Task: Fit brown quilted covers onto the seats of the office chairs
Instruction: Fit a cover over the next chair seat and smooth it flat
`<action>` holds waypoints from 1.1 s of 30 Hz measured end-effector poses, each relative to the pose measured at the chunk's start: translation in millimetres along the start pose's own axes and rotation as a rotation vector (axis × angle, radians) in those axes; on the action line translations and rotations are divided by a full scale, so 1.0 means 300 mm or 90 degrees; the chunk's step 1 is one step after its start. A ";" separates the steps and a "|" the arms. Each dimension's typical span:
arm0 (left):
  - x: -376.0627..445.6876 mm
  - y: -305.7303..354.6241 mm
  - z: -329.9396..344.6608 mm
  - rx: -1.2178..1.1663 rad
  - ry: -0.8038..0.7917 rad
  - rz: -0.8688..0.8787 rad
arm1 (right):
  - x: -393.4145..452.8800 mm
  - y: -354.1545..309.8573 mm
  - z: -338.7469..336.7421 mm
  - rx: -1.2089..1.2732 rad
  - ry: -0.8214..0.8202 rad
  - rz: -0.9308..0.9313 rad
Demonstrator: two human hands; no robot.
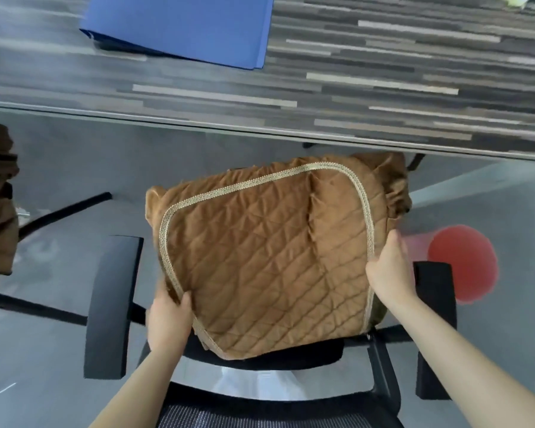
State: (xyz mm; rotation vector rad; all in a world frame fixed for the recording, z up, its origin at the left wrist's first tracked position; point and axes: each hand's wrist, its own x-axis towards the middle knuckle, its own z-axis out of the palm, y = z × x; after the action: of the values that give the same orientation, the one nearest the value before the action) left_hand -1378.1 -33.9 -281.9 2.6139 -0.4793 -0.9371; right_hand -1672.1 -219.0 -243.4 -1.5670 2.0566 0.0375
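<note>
Brown quilted cover (pixel 260 261) lies over the seat of the office chair (pixel 112 307), btwn its black armrests, far corners bunched. Left hand (pixel 169 319) pinches the cover's near-left edge, thumb on top. Right hand (pixel 389 270) grips the right edge, fingers curled under, prob. round the trim. Blue folder (pixel 183 26) on the tabletop (pixel 383 88) at its far edge.

Your left hand (pixel 169 316) pinches cover (pixel 266 261) at near-left trim; your right hand (pixel 389 273) grips its right edge. Cover lies over chair (pixel 112 307) seat, bunched at far right. Blue folder (pixel 183 26) on tabletop (pixel 383 88).
</note>
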 end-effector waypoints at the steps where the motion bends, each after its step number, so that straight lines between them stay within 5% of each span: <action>1: 0.012 -0.001 -0.008 -0.013 0.008 -0.002 | 0.031 -0.011 0.003 0.000 -0.012 -0.002; 8: 0.209 -0.138 0.077 0.011 -0.171 -0.224 | 0.214 0.066 0.179 0.019 -0.146 0.116; 17: 0.265 -0.162 0.155 -0.178 -0.150 -0.359 | 0.105 0.318 0.359 0.016 -0.277 0.279; 25: 0.215 -0.151 0.110 -0.275 -0.113 -0.253 | 0.088 0.346 0.375 -0.050 -0.220 0.160; 29: 0.199 -0.142 0.071 -0.379 -0.174 -0.207 | 0.058 0.358 0.384 -0.024 -0.210 0.148; 33: 0.192 -0.141 0.050 -0.282 -0.183 -0.128 | 0.023 0.357 0.377 -0.010 -0.163 0.137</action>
State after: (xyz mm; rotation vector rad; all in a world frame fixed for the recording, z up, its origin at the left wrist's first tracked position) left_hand -1337.5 -22.7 -341.4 2.1634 -0.0573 -1.3215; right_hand -1724.0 -152.1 -374.5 -1.2699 2.0122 0.3179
